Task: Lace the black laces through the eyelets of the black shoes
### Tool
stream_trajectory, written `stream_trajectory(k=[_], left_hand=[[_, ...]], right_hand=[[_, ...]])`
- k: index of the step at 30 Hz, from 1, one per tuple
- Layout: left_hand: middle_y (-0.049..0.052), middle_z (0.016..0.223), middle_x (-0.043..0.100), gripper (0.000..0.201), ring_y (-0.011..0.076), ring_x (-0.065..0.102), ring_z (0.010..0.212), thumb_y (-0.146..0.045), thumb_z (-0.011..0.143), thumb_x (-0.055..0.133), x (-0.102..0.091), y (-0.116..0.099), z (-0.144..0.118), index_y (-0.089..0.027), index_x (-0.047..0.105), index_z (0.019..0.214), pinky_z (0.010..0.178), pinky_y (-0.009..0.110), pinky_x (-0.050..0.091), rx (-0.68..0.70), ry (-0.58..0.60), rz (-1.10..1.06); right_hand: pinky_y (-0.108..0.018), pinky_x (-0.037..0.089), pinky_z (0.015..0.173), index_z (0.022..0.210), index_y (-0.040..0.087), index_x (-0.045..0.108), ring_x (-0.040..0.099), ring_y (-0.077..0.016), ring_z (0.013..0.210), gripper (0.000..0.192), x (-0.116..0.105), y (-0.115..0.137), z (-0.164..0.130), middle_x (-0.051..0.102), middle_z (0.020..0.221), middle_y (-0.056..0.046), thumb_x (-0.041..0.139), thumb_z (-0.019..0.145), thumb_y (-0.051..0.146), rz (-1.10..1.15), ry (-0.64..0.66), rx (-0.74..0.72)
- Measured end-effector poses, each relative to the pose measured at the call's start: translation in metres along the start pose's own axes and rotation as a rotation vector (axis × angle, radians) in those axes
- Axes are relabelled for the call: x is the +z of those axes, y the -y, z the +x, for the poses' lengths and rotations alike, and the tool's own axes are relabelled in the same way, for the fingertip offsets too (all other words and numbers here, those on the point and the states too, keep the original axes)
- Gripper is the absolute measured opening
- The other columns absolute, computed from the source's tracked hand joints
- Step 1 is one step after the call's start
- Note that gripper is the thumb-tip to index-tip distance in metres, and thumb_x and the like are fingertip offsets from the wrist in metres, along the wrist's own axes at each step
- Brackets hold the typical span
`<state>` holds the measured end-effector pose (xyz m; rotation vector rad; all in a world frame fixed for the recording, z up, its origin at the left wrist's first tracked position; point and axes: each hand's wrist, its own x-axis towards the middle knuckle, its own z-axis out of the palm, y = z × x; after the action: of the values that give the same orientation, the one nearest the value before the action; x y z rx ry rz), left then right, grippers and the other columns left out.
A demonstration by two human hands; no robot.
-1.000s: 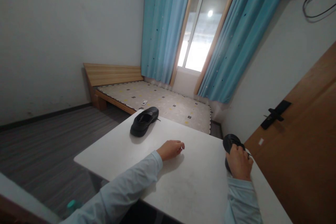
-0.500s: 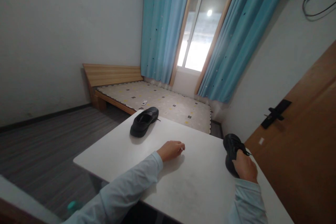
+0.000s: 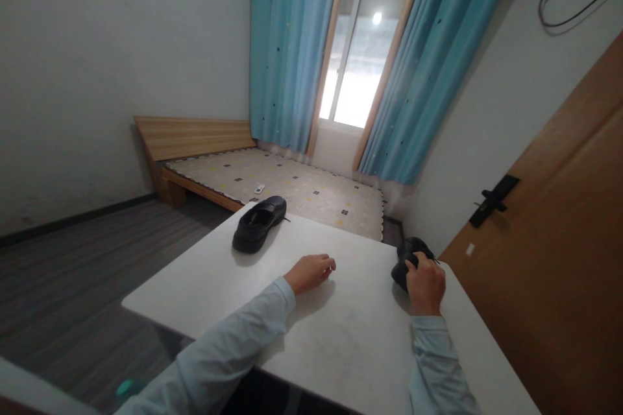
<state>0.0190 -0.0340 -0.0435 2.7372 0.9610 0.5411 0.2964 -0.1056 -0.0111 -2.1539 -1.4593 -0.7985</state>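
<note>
A black lace-up shoe [image 3: 403, 269] is at the far right of the white table [image 3: 341, 331]. My right hand [image 3: 427, 282] is closed on the near side of this shoe, hiding part of it. The shoe appears tilted, with its heel end towards me; I cannot tell how much of it touches the tabletop. A second black shoe [image 3: 257, 227] stands upright at the table's far left corner, with a lace end sticking out to the right. Between the two shoes my left hand [image 3: 309, 273] hovers or rests low over the table, its fingers curled, with nothing visible in them.
Beyond the table is a bed [image 3: 302, 194] with a patterned mattress and a small white object [image 3: 259, 189] on it. Blue curtains [image 3: 296, 45] frame the window. A wooden door [image 3: 545, 220] with a black handle is on the right.
My right hand has moved the right shoe slightly left and away from me, and the shoe has turned or tilted. My left hand stays nearly the same; the whole view has shifted a little.
</note>
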Motion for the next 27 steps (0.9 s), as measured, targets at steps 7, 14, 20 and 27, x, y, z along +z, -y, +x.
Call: stream_trajectory(k=[7,14,20,27], left_hand=[[0.003,0.096,0.063,0.022,0.0137,0.061,0.080,-0.015,0.083,0.045,-0.003,-0.001,0.000,-0.022,0.060,0.097,0.072,0.022,0.046,-0.072,-0.049,0.036],[0.003,0.094,0.063,0.021,0.0128,0.060,0.077,-0.016,0.086,0.043,-0.008,0.001,0.001,-0.022,0.058,0.098,0.069,0.022,0.045,-0.150,-0.142,0.025],[0.002,0.093,0.063,0.018,0.0111,0.058,0.072,-0.019,0.087,0.043,-0.012,0.000,0.002,-0.021,0.059,0.094,0.067,0.021,0.044,-0.197,-0.232,-0.035],[0.001,0.088,0.061,0.015,0.0107,0.057,0.073,-0.025,0.089,0.043,-0.008,0.002,0.003,-0.020,0.057,0.090,0.068,0.021,0.045,-0.131,-0.357,-0.111]], right_hand=[[-0.035,0.032,0.072,0.094,0.012,0.061,0.054,-0.0243,0.073,0.019,-0.014,0.057,-0.020,0.063,0.074,-0.011,0.046,0.085,0.018,0.137,-0.066,-0.191],[-0.035,0.033,0.070,0.092,0.014,0.061,0.054,-0.0220,0.069,0.017,-0.025,0.099,-0.045,0.065,0.075,-0.009,0.045,0.087,0.015,0.272,-0.121,-0.409],[-0.036,0.034,0.070,0.092,0.015,0.061,0.052,-0.0215,0.068,0.018,-0.027,0.121,-0.065,0.064,0.070,-0.006,0.043,0.087,0.011,0.369,-0.109,-0.541],[-0.034,0.035,0.067,0.090,0.014,0.060,0.049,-0.0212,0.069,0.015,-0.026,0.131,-0.073,0.061,0.068,-0.006,0.045,0.087,0.013,0.482,-0.116,-0.700]])
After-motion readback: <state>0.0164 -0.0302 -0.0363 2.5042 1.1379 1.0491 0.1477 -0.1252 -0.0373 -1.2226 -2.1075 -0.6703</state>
